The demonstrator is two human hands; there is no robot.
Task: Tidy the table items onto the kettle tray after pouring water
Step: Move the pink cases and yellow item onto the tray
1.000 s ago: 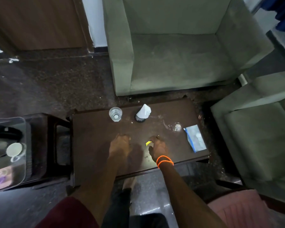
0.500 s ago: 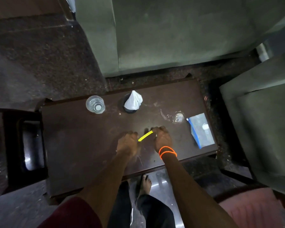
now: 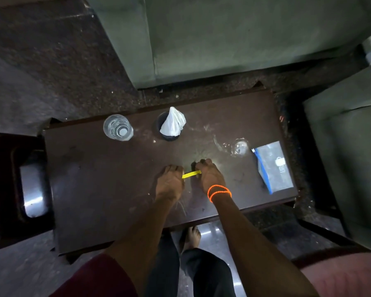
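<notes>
Now both my hands pinch one small yellow sachet [image 3: 191, 174] over the table [image 3: 94, 179].

My left hand [image 3: 169, 183] grips its left end and my right hand [image 3: 210, 176] its right end, probably to lift it cleanly off the wet top. Glass [image 3: 117, 127] at eleven o'clock, napkin cup [image 3: 171, 124] at twelve, spill [image 3: 237, 146] and blue packet [image 3: 273, 166] at two. I see no kettle tray.
</notes>
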